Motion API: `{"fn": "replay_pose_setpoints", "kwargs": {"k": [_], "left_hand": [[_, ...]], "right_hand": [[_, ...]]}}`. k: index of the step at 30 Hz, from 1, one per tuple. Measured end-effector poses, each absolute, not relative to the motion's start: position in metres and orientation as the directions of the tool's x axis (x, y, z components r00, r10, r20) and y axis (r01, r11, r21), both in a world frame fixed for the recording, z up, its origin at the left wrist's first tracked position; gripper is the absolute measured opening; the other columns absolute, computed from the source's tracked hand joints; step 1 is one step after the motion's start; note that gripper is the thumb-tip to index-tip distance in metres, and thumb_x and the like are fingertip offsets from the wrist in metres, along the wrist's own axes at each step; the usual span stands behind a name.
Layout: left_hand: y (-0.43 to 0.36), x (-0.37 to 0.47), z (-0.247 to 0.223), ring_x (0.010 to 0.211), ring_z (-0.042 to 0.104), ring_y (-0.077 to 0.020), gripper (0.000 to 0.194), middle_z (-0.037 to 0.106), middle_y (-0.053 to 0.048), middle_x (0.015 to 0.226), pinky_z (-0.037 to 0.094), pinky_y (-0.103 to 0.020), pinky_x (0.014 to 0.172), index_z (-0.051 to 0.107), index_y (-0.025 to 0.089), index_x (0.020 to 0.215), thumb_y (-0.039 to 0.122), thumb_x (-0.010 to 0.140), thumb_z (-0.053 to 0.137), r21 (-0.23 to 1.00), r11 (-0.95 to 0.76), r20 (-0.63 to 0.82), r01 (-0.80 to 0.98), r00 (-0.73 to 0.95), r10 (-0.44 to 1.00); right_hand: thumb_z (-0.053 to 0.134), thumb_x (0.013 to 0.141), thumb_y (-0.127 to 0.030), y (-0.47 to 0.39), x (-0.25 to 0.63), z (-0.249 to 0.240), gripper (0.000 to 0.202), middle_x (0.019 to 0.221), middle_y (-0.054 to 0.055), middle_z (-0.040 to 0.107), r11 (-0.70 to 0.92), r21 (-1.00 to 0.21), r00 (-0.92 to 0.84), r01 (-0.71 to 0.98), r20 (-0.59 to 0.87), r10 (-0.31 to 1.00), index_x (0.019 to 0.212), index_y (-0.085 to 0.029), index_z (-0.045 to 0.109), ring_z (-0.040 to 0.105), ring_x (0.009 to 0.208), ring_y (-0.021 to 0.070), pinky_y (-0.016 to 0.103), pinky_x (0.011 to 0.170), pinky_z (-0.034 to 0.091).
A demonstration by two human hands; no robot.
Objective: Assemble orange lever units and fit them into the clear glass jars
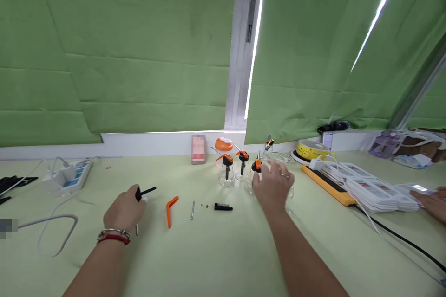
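Note:
On the left, my left hand (123, 211) is closed around a small black part (146, 192) with a thin rod sticking out to the right. A metal pin end (137, 229) shows below that hand. My right hand (273, 185) is over the clear containers, its fingers curved and apart, the tips partly hidden. Beside its thumb is an orange-and-black piece (257, 164); I cannot tell whether they touch. Two similar orange-and-black pieces (227, 161) stand in clear containers to the left. Between my hands lie an orange bent lever (170, 209), a metal rod (193, 210) and a black part with a spring (223, 207).
Tiny parts (206, 206) lie mid-table. Behind stand an orange-lidded jar (223, 144) and a pink box (198, 149). White power strips (81, 174) and cables are at left. At right are an orange-and-black bar (327, 185), stacked white trays (379, 190), yellow tape (311, 149) and another person's hand (432, 202).

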State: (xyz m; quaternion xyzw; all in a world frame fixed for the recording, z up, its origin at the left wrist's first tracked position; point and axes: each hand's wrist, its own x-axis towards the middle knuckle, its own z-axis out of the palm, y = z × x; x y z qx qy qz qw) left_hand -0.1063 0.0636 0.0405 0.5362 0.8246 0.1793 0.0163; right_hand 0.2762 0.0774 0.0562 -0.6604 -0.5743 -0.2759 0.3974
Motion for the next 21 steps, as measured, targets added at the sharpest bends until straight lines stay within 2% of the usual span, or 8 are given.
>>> {"fn": "replay_pose_setpoints", "kwargs": {"k": [2, 3, 6, 10, 13, 15, 17, 21], "left_hand": [[0.065, -0.119, 0.037, 0.080, 0.063, -0.0336, 0.030, 0.067, -0.014, 0.088, 0.045, -0.036, 0.054, 0.059, 0.022, 0.096, 0.037, 0.072, 0.049, 0.303, 0.413, 0.066, 0.859, -0.451, 0.890], [0.066, -0.121, 0.035, 0.078, 0.063, -0.0333, 0.026, 0.067, -0.013, 0.086, 0.044, -0.036, 0.053, 0.059, 0.022, 0.089, 0.037, 0.070, 0.050, 0.303, 0.419, 0.043, 0.856, -0.452, 0.891], [0.068, -0.121, 0.027, 0.076, 0.063, -0.0316, 0.020, 0.067, -0.012, 0.084, 0.044, -0.035, 0.052, 0.058, 0.022, 0.079, 0.036, 0.067, 0.051, 0.306, 0.399, 0.027, 0.864, -0.427, 0.904], [0.071, -0.117, 0.020, 0.083, 0.063, -0.0315, 0.023, 0.068, -0.011, 0.091, 0.045, -0.034, 0.055, 0.060, 0.023, 0.086, 0.035, 0.067, 0.053, 0.305, 0.359, 0.044, 0.882, -0.390, 0.920], [0.073, -0.118, 0.016, 0.088, 0.063, -0.0316, 0.032, 0.066, -0.012, 0.098, 0.046, -0.034, 0.058, 0.059, 0.024, 0.098, 0.034, 0.069, 0.053, 0.305, 0.338, 0.056, 0.891, -0.371, 0.927], [0.074, -0.120, 0.013, 0.092, 0.062, -0.0315, 0.037, 0.065, -0.013, 0.103, 0.046, -0.035, 0.060, 0.057, 0.024, 0.106, 0.035, 0.072, 0.051, 0.306, 0.327, 0.062, 0.894, -0.361, 0.930], [0.075, -0.120, 0.011, 0.094, 0.062, -0.0315, 0.042, 0.062, -0.015, 0.108, 0.047, -0.035, 0.062, 0.053, 0.024, 0.116, 0.036, 0.075, 0.049, 0.309, 0.323, 0.066, 0.894, -0.359, 0.931], [0.075, -0.119, 0.009, 0.098, 0.060, -0.0332, 0.055, 0.055, -0.019, 0.117, 0.048, -0.038, 0.064, 0.041, 0.021, 0.130, 0.040, 0.079, 0.045, 0.317, 0.334, 0.083, 0.887, -0.377, 0.922]], "right_hand": [[0.053, 0.077, -0.026, 0.081, 0.302, 0.056, 0.018, 0.116, 0.017, 0.055, -0.215, -0.208, 0.297, 0.954, 0.746, 0.596, 0.084, -0.015, 0.065, 0.044, 0.108, 0.0359, 0.049, 0.084, 0.030], [0.053, 0.077, -0.026, 0.083, 0.312, 0.054, 0.018, 0.108, 0.017, 0.058, -0.273, -0.217, 0.346, 0.937, 0.684, 0.642, 0.083, -0.015, 0.065, 0.048, 0.101, 0.0346, 0.047, 0.079, 0.033], [0.047, 0.080, -0.024, 0.091, 0.337, 0.044, 0.020, 0.095, 0.015, 0.060, -0.326, -0.264, 0.420, 0.908, 0.545, 0.726, 0.083, -0.016, 0.065, 0.056, 0.082, 0.0272, 0.036, 0.064, 0.036], [0.043, 0.082, -0.021, 0.097, 0.353, 0.034, 0.023, 0.087, 0.014, 0.060, -0.310, -0.245, 0.395, 0.918, 0.547, 0.738, 0.078, -0.016, 0.065, 0.056, 0.078, 0.0247, 0.035, 0.061, 0.035], [0.045, 0.081, -0.021, 0.096, 0.352, 0.037, 0.021, 0.085, 0.014, 0.061, -0.320, -0.184, 0.361, 0.930, 0.626, 0.691, 0.077, -0.014, 0.064, 0.053, 0.088, 0.0294, 0.042, 0.071, 0.036], [0.046, 0.082, -0.021, 0.094, 0.342, 0.041, 0.020, 0.091, 0.015, 0.061, -0.290, -0.139, 0.298, 0.947, 0.720, 0.626, 0.079, -0.013, 0.064, 0.049, 0.099, 0.0325, 0.048, 0.082, 0.032], [0.045, 0.083, -0.020, 0.095, 0.326, 0.042, 0.022, 0.106, 0.016, 0.059, -0.174, -0.091, 0.178, 0.981, 0.786, 0.592, 0.091, -0.013, 0.064, 0.044, 0.108, 0.0321, 0.049, 0.091, 0.029], [0.048, 0.084, -0.023, 0.109, 0.295, 0.029, 0.044, 0.133, 0.017, 0.042, 0.108, -0.026, -0.051, 0.994, 0.753, 0.656, 0.127, -0.016, 0.048, 0.036, 0.121, 0.0314, 0.044, 0.095, 0.032]]}}
